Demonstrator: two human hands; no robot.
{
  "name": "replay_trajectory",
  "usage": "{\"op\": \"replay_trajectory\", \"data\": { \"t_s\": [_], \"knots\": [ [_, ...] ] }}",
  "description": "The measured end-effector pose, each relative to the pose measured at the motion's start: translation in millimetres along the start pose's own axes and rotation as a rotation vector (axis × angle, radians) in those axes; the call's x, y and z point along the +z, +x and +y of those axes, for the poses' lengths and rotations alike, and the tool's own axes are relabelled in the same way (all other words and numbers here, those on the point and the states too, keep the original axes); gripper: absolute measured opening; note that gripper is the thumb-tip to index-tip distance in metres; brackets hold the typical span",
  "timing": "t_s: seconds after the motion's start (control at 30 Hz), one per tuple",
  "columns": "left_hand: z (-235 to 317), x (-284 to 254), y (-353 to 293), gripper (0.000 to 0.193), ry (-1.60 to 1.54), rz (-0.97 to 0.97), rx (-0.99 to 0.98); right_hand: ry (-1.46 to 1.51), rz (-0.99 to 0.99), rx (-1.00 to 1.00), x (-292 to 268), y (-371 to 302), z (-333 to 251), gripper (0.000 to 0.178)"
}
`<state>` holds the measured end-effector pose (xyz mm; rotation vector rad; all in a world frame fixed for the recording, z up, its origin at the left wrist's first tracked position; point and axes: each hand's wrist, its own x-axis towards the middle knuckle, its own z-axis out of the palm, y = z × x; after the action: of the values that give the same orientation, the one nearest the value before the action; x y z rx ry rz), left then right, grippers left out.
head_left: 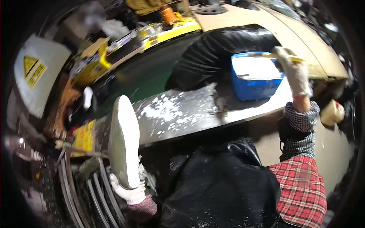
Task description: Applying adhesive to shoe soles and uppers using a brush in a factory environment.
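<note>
Low at the left, my gloved left hand is closed around the heel of a shoe. The shoe stands toe up, its olive-green upper at the left and its white sole turned to the right. My gloved right hand is raised over the right edge of a blue tub. Its fingers are wrapped round a yellow-handled tool, perhaps a brush; its working end is not clear. White material fills the tub near its rim.
Under the tub runs a metal bench spattered white. Behind it lie a ribbed black cover and a dark green surface. Yellow boxes line the back. Curved metal bars stand beside my left hand; a pale jug is far right.
</note>
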<state>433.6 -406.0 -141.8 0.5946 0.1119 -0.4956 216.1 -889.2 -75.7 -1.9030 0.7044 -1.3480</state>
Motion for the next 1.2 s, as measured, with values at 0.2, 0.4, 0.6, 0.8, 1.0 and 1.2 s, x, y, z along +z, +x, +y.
{"op": "replay_trajectory", "data": {
  "t_s": [0.2, 0.4, 0.6, 0.8, 1.0, 1.2],
  "knots": [
    [-67, -2, 63, 0.084, -0.152, -0.133, -0.324, -0.38, -0.208, 0.023, 0, -4, 38, 0.025],
    [-62, -56, 28, 0.095, -0.291, -0.252, -0.738, -0.111, -0.17, 0.176, -18, -20, 1, 0.024],
    [-54, -93, 47, 0.098, -0.124, -0.245, -0.689, 0.262, -0.779, -0.214, 134, -74, -83, 0.02],
    [-67, -158, 64, 0.084, -0.335, -0.38, -0.688, 0.637, -0.981, 0.227, 280, -97, -84, 0.025],
    [-64, -99, 50, 0.079, -0.385, 0.044, -0.649, 0.55, -1.201, 0.07, 231, -106, -54, 0.022],
    [-64, -121, 71, 0.068, -0.414, -0.52, -0.69, 0.457, -0.94, 0.099, 319, -62, -82, 0.025]
  ]
}}
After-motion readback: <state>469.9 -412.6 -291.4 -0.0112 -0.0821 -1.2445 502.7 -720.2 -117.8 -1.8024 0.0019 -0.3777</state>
